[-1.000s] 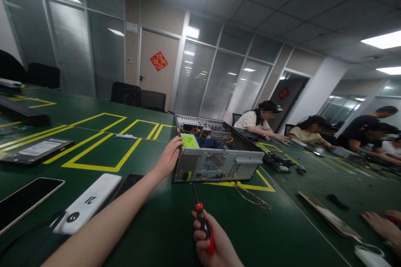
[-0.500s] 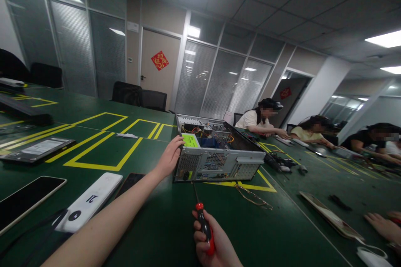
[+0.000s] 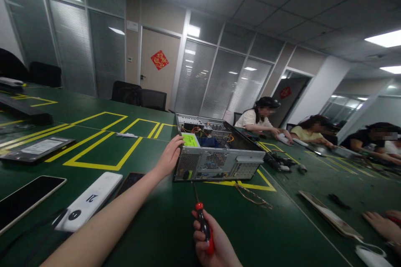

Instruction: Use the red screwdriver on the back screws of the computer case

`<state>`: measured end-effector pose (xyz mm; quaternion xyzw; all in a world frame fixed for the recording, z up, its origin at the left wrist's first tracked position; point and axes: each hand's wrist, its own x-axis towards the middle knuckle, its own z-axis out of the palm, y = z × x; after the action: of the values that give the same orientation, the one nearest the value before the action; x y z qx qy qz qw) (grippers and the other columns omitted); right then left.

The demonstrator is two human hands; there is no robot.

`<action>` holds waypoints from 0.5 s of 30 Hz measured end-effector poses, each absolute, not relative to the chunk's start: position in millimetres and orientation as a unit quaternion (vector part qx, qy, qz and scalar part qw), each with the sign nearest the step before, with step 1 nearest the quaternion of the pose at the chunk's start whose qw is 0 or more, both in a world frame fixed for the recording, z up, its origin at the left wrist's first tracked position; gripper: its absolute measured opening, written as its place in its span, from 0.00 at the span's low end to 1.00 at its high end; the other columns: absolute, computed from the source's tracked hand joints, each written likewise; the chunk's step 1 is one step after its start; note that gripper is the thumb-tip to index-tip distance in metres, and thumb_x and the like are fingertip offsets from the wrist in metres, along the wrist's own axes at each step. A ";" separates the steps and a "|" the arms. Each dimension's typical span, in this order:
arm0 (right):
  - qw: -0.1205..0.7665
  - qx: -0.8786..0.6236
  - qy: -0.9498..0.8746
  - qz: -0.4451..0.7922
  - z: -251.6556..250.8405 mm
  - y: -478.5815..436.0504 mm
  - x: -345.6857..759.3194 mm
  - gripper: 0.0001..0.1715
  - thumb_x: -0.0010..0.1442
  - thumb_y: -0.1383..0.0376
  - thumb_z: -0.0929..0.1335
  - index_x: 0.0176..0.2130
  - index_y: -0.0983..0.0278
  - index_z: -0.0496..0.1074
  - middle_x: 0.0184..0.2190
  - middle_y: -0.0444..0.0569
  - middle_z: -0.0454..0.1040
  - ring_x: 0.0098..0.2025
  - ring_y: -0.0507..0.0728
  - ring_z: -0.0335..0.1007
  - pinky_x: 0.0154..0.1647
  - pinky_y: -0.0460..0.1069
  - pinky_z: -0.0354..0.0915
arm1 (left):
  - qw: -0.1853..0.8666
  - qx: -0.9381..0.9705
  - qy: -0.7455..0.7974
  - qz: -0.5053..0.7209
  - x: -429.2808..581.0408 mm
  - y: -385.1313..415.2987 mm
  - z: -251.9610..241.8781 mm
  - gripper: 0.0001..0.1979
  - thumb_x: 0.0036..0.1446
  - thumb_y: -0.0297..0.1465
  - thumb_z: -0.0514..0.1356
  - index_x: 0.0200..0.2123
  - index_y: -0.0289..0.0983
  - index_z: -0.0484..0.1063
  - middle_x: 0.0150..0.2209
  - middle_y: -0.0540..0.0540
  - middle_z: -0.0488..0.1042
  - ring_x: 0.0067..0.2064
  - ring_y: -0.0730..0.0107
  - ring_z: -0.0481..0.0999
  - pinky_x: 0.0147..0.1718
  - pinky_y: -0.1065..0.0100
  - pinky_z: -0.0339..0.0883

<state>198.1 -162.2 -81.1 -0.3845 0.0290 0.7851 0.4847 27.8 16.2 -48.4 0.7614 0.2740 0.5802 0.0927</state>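
Note:
An open computer case (image 3: 233, 167) lies on its side, its rear panel towards me. Wires show inside, beside a power supply (image 3: 190, 140) with a bright green label. My left hand (image 3: 169, 154) rests against the case's near left corner by that label, fingers stretched out and touching the edge. In the foreground my right hand (image 3: 208, 238) is wrapped round the red and black handle of a screwdriver (image 3: 205, 227). The shaft points away from me to the bottom edge of the rear panel; whether the tip touches anything I cannot tell.
On the green table (image 3: 163, 225) are a hard drive (image 3: 40, 150), a phone (image 3: 28, 198), a white device (image 3: 89, 204) marked 21 and a wire bundle (image 3: 252, 195). A phone-like slab (image 3: 328, 215) lies right, near another person's hand (image 3: 380, 223). Several people sit beyond.
My hands, the screwdriver and the case have not visibly moved. At the far right side, the nearest seated person has raised their head a little and moved their hands.

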 end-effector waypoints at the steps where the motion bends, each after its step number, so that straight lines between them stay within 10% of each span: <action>1: 0.486 -0.383 0.027 0.785 -80.4 -162.0 198.0 0.15 0.61 0.57 0.61 0.39 0.67 0.66 0.19 0.41 0.63 0.15 0.43 0.52 0.11 0.35 0.45 | 0.093 0.762 0.274 0.580 27.8 16.3 -48.5 0.16 0.64 0.35 0.42 0.50 0.38 0.62 0.56 0.41 0.62 0.62 0.63 0.55 0.60 0.54 0.49; 15: 0.477 -0.411 -0.001 0.777 -79.7 -161.6 195.8 0.14 0.61 0.58 0.61 0.39 0.67 0.67 0.19 0.42 0.64 0.15 0.44 0.54 0.11 0.36 0.45 | 0.096 0.761 0.279 0.577 27.9 14.3 -47.5 0.17 0.64 0.36 0.42 0.50 0.38 0.62 0.56 0.41 0.62 0.62 0.63 0.55 0.60 0.53 0.50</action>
<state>195.8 -161.6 -79.7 -0.4114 -0.0011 0.7769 0.4767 27.9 14.3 -47.5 0.7612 0.2793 0.5773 0.0962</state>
